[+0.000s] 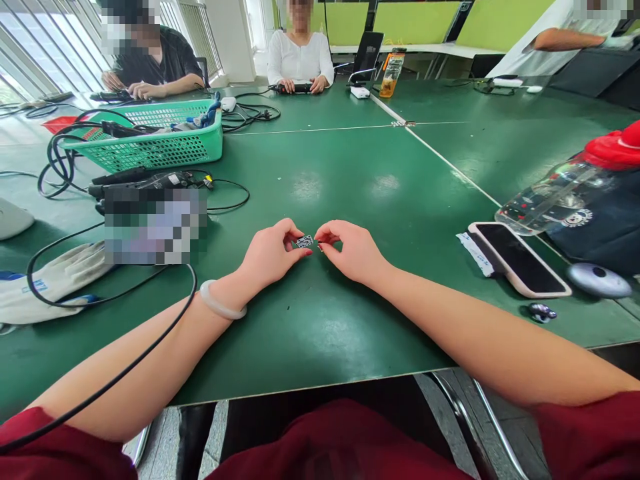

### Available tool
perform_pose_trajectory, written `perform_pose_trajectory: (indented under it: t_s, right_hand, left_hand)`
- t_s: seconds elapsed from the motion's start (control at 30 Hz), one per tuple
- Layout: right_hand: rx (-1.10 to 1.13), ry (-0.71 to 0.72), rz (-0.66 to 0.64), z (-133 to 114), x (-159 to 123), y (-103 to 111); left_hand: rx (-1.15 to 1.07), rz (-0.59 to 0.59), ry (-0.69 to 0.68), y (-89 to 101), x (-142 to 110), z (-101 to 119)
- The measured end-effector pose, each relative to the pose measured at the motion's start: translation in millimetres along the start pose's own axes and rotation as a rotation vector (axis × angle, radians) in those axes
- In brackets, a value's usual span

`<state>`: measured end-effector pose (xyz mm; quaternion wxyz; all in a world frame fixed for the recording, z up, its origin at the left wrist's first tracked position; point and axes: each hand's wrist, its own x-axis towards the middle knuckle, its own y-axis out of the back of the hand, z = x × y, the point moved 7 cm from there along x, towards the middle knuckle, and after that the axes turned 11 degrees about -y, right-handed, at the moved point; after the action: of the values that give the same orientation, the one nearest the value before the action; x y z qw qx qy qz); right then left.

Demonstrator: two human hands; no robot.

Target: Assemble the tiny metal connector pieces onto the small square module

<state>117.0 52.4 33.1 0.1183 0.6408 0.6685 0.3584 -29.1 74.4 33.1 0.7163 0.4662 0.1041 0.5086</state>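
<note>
Just above the green table (pixel 340 333), my left hand (pixel 271 252) pinches a small, flat, dark rectangular piece with white markings (pixel 305 241) between thumb and fingers. It looks like a tiny circuit board, though its kind is too small to be sure of. Facing it from the right, my right hand (pixel 353 250) has thumb and fingers drawn together in a pinch. A tiny dark bit may show at those fingertips, but I cannot make it out. A narrow gap separates the two hands. A pale bangle (pixel 220 301) circles my left wrist.
A green basket (pixel 165 150) with cables stands at the back left, near white gloves (pixel 65 280). A black cable (pixel 150 357) crosses over my left forearm. To the right lie a phone (pixel 520 257), a mouse (pixel 599 280) and a red-capped bottle (pixel 555 193). Several people sit beyond.
</note>
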Motion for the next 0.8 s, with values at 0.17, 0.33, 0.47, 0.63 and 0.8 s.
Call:
perform_pose_trajectory:
  t_s: [0.17, 0.33, 0.47, 0.63, 0.8]
  right_hand:
    - [0.013, 0.011, -0.010, -0.9, -0.8, 0.5]
    - [-0.006, 0.013, -0.043, -1.2, -1.1, -3.0]
    - [-0.028, 0.018, -0.045, -2.2, -1.2, -3.2]
    - [-0.080, 0.000, -0.010, 0.1, -0.4, 0.2]
    - [-0.059, -0.041, 0.032, 2.1, 0.2, 4.0]
  left_hand:
    - [-0.004, -0.008, 0.002, -0.3, 0.2, 0.5]
    - [-0.001, -0.022, -0.002, -1.8, 0.5, 0.4]
    - [-0.009, -0.022, -0.015, -2.7, 0.1, 0.0]
    - [-0.020, -0.026, -0.010, -2.8, -0.1, -0.5]
    - [-0.023, -0.028, -0.021, -2.8, 0.3, 1.2]
